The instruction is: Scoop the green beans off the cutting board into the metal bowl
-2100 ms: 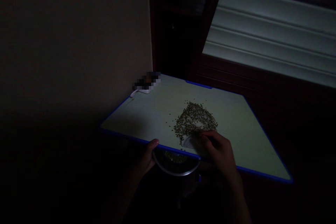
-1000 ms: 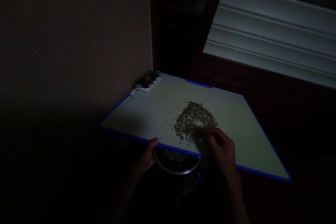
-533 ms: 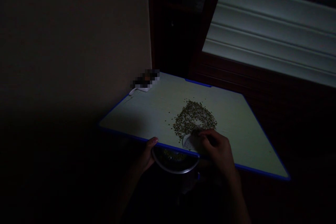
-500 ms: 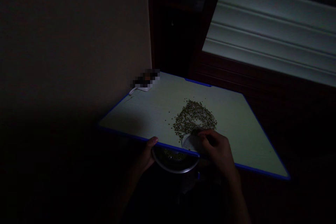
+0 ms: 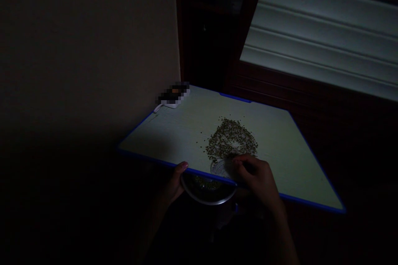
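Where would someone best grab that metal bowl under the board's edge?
Likely by the near rim of the metal bowl, from the person's side: it curves out past the board, which hides the far part, while the left hand occupies its left side.

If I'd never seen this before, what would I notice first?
Probably the pale, blue-edged table in the middle, bright against the dark, with tiny dark grains scattered on it near the right hand. Your eye might then jump to the pale striped panel at upper right, or the shiny-rimmed bowl below the table's near edge.
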Action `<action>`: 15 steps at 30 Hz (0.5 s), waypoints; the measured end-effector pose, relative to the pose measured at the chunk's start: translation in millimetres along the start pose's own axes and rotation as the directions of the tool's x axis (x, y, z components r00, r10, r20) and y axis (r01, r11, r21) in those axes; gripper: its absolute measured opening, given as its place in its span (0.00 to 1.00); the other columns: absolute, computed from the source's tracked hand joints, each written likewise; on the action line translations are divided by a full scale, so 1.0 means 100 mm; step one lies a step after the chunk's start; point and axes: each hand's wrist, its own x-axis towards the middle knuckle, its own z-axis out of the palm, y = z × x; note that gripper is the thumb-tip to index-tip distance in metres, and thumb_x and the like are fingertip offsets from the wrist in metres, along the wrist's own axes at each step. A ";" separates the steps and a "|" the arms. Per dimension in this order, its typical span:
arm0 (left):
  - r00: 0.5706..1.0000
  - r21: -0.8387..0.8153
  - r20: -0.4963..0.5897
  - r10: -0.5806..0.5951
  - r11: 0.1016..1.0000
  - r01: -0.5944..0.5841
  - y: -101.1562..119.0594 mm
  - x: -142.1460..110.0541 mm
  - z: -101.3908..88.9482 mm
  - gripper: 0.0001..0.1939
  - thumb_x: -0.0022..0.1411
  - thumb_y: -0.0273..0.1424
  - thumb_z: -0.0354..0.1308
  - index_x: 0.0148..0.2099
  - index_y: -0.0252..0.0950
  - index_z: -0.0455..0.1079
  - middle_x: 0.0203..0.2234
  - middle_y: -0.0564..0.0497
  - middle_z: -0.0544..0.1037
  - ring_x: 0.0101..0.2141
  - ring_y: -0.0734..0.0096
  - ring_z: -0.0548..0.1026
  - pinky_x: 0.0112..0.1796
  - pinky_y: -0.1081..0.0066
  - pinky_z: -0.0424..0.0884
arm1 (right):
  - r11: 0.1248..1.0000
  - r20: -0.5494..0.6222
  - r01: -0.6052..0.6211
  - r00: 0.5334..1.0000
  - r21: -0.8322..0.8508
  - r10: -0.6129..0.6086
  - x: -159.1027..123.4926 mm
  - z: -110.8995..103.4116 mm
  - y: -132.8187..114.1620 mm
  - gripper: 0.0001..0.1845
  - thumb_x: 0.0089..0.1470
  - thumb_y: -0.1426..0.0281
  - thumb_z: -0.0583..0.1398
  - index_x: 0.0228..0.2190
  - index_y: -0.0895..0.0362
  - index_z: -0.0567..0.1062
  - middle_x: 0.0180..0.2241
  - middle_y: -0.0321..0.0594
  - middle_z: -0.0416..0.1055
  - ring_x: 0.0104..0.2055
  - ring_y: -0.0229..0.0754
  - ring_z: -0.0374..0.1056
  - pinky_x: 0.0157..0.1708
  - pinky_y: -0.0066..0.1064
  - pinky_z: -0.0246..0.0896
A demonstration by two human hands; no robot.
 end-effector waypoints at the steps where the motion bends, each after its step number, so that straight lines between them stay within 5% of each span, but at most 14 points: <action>1: 1.000 0.000 -0.001 0.013 1.000 -0.013 0.00 0.00 0.01 0.34 0.52 0.30 0.63 0.61 0.37 0.61 0.51 0.46 0.76 0.53 0.54 0.70 0.54 0.57 0.66 | 1.000 -0.001 -0.005 1.000 -0.001 0.005 0.00 0.00 0.00 0.10 0.53 0.66 0.59 0.33 0.56 0.79 0.31 0.40 0.79 0.34 0.44 0.73 0.33 0.30 0.64; 15: 0.998 -0.009 0.043 0.039 0.999 -0.039 -0.03 0.03 -0.04 0.37 0.51 0.31 0.64 0.62 0.39 0.60 0.51 0.46 0.75 0.54 0.54 0.69 0.55 0.56 0.64 | 0.999 -0.201 -0.039 0.979 0.037 0.045 -0.01 0.01 0.08 0.10 0.53 0.64 0.59 0.33 0.56 0.78 0.32 0.39 0.78 0.35 0.45 0.73 0.35 0.31 0.64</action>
